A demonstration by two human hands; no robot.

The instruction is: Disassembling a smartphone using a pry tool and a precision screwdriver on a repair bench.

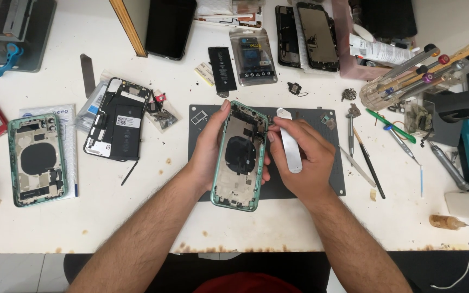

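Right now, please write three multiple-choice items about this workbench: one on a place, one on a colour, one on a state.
1. Where does the second green phone housing lie?
A. far left of the table
B. on the grey mat
C. beside the screwdrivers

2. What colour is the frame of the held phone housing?
A. red
B. green
C. white

3. What does the right hand hold?
A. nothing
B. a screwdriver
C. a flat metal tool

Answers: 1 A, it rests near the left edge. 2 B, its rim is green. 3 C, fingers grip the tool while the left hand holds the housing.

green phone housing (239,157), white tool (290,146), grey mat (310,116).
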